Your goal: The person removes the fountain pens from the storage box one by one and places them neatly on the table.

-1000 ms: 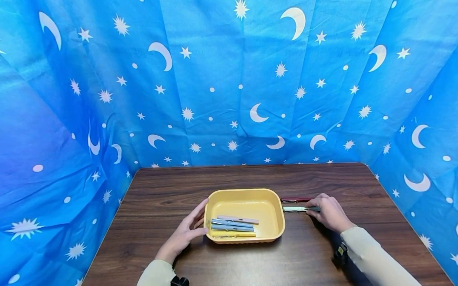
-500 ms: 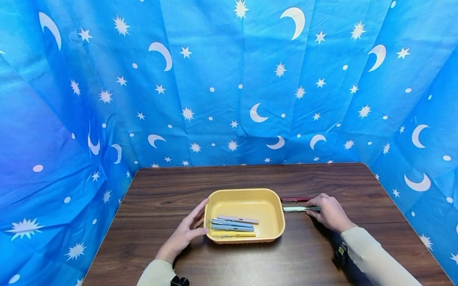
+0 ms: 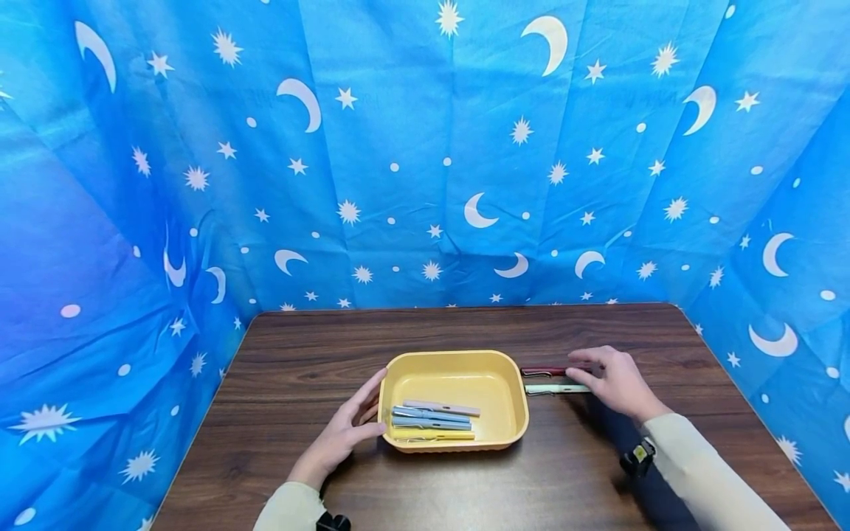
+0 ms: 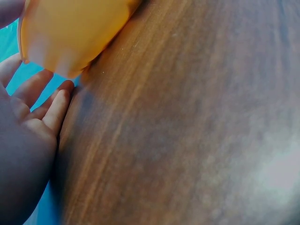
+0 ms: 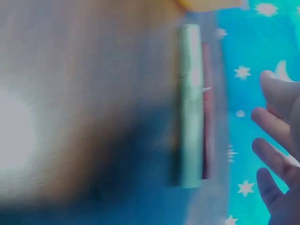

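Observation:
A yellow tray (image 3: pixel 508 402) stands mid-table, and my left hand (image 3: pixel 340 435) lies at its left end, fingers and thumb extended along the wall. Inside it, at the front left, are a pale pink pen (image 3: pixel 443 408), light blue pens (image 3: pixel 432 422) and a yellow pen (image 3: pixel 438 436). Right of the tray, a mint green pen (image 3: pixel 556 389) and a dark red pen (image 3: pixel 543 372) lie side by side on the table. Over their right ends hovers my right hand (image 3: pixel 619 381); in the right wrist view its spread fingers (image 5: pixel 272 119) hold nothing, apart from both pens.
The dark wood table (image 3: pixel 319 339) reaches back to a blue cloth (image 3: pixel 412 184) printed with moons and stars, which also hangs at both sides. A small black device (image 3: pixel 639 456) sits on the right wrist, another (image 3: pixel 333 522) on the left.
My right hand has let go of the mint green pen and lifted slightly up and away, its fingers loosening. The left hand, tray and pens stay put.

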A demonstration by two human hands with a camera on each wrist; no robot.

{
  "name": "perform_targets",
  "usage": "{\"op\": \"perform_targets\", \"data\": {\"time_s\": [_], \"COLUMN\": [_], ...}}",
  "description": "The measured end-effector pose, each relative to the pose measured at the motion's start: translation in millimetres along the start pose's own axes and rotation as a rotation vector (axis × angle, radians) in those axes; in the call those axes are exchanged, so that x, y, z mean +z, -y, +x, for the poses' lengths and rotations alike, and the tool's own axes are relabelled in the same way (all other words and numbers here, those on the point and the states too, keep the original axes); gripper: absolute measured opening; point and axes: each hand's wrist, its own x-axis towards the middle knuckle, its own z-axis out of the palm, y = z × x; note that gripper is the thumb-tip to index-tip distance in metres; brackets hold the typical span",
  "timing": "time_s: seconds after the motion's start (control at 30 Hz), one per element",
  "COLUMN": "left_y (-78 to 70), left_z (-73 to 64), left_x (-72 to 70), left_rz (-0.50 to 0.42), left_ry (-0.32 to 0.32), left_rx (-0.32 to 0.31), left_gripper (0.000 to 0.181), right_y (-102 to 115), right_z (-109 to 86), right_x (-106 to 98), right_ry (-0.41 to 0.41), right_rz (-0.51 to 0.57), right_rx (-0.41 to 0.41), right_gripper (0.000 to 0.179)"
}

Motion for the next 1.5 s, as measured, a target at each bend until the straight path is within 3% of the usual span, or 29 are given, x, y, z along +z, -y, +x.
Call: {"op": "perform_targets", "data": {"time_s": [0.13,0.27,0.53,0.9,1.2,1.5], "left_y": [-0.1,-2.5,-3.4,-6.3,-4.5,-4.8], "left_z": [-0.4,-1.1,-1.5,-3.1,-1.8,-3.6], "left_x": [0.1,0.4,0.4,1.2,-0.2,0.7], "left_rz": [-0.003,-0.010,-0.019,-0.016,0.014,0.009], "left_ry": [0.001,-0.006,0.001,-0.006,-0.008,-0.006], "left_rx": [-0.009,-0.024,-0.012,-0.033,-0.019,-0.008], "left_gripper": [0.086,0.086,0.086,0.086,0.086,0.086], "right_y": [7,16,43,81,106,133], "right_z": [8.1,18.0,35.4,54.8,73.2,91.3], "right_x": [-14,-25,-28,-14,2,27], "right_ry": [-0.050,-0.075,-0.064,-0.008,0.051,0.183], "right_rz": [0.095,0.112,0.170,0.318,0.342,0.340], "right_rx": [0.044,0.037,0.009,0.011,-0.057,-0.134], "right_gripper": [0.032,0.038,0.043,0.044,0.043,0.041]}}
